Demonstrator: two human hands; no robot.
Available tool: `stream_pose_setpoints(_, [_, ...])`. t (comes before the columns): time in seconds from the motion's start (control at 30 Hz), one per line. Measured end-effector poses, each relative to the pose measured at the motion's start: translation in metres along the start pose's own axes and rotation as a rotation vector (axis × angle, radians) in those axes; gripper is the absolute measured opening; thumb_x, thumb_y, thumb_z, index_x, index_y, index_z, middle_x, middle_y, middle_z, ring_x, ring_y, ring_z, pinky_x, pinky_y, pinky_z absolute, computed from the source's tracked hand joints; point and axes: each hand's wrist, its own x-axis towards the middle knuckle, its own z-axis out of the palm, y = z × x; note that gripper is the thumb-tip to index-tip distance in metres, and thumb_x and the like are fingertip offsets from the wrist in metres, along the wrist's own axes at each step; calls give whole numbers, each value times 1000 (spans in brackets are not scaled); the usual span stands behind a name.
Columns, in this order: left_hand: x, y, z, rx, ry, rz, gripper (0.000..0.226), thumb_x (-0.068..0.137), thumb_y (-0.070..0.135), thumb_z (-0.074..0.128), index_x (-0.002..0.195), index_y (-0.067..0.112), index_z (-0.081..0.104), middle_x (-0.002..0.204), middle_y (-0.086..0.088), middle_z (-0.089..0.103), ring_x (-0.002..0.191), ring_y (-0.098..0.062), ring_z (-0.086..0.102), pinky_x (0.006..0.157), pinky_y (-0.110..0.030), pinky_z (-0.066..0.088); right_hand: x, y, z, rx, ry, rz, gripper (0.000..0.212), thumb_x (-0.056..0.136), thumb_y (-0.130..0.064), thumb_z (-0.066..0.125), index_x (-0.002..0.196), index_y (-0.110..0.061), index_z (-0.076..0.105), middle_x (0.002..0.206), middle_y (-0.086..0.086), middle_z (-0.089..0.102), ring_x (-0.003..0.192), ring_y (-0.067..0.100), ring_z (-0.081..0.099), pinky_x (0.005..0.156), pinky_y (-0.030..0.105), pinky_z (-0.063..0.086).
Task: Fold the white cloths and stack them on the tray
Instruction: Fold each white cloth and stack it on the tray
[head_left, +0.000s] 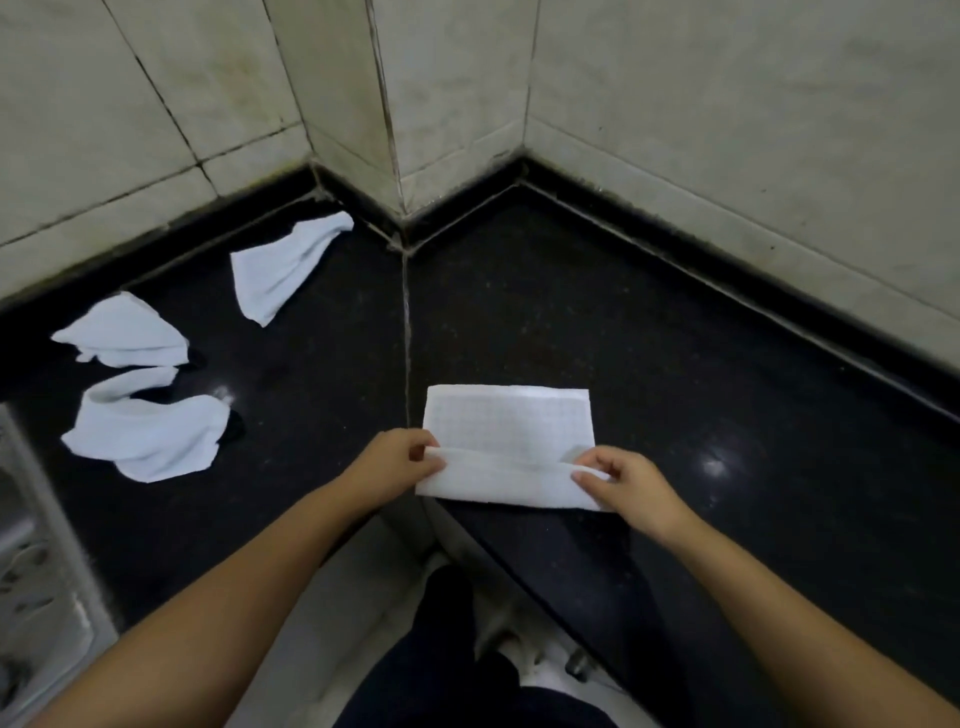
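Observation:
A white cloth (506, 423) lies flat on the black counter (649, 364) near its front edge, with its near edge lifted and rolled over. My left hand (400, 460) pinches the left end of that lifted edge. My right hand (621, 480) pinches the right end. Three crumpled white cloths lie to the left: one by the wall corner (283, 262), one further left (124, 332), one below it (148, 428). No tray can be made out.
Tiled walls (467, 93) meet in a jutting corner behind the counter. A metal sink or rack (36, 561) sits at the far left edge. Below the counter's front edge are my dark trousers (441, 654) and a pale floor.

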Motion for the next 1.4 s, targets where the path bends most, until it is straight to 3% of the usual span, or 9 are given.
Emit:
stream_pose_setpoints(0.2, [57,13,-14,16,219,-34,15,89,21,61,75,17,55,71,4,51,72,-14,50,59,-25,36,75,-28,-17,-122,156,52,10,90,-23,60,87,-14,65,87,-5,61,80,8,53,63,18,40])
stream_pose_setpoints(0.33, [86,13,-10,164,242,-117,16,90,26,57,77,19,52,83,-1,53,87,-21,54,80,-35,43,112,-30,-10,-307,168,119,12,92,-22,55,95,-15,64,106,4,60,97,20,55,86,35,45])
stream_pose_setpoints(0.5, [88,8,3,294,376,-102,27,89,35,58,109,18,51,112,-3,53,108,-22,49,94,-39,37,121,-28,11,-629,209,39,30,92,-21,51,121,-20,56,126,5,48,122,24,40,104,39,28])
stream_pose_setpoints(0.67, [57,-12,21,352,391,-120,54,85,54,54,123,16,47,120,-3,51,112,-21,48,93,-37,36,141,-76,60,-608,-50,-220,43,95,-28,49,136,-20,44,133,4,46,124,24,42,102,38,31])
stream_pose_setpoints(0.87, [41,-20,33,442,390,-120,50,89,53,48,124,17,47,121,-3,48,109,-20,46,89,-32,36,164,-104,99,-816,-254,-184,36,93,-26,51,128,-15,48,129,8,52,120,28,48,100,42,35])
stream_pose_setpoints(1.0, [42,-14,23,355,345,-103,30,93,42,47,111,19,54,116,0,46,108,-18,44,91,-32,36,163,-110,80,-534,-299,-118,30,91,-25,55,119,-14,56,118,7,55,104,21,53,87,32,44])
stream_pose_setpoints(1.1, [53,7,-5,76,341,13,18,95,26,49,93,12,59,87,1,54,89,-22,56,83,-37,44,158,-120,43,-236,-160,-126,18,90,-20,59,104,-11,60,96,2,59,88,14,55,68,21,40])
stream_pose_setpoints(1.2, [68,47,-45,-73,452,172,16,95,19,51,93,9,63,76,3,55,73,-18,56,65,-27,37,150,-132,-3,-21,29,-221,9,88,-15,61,98,-15,61,90,0,61,82,11,56,69,20,43])
stream_pose_setpoints(1.4, [62,111,-79,-172,594,475,9,92,16,57,90,11,64,74,9,58,65,1,51,60,-9,37,110,-150,-53,245,248,-397,19,88,-4,58,83,-22,58,81,-8,59,72,-1,53,67,10,42])
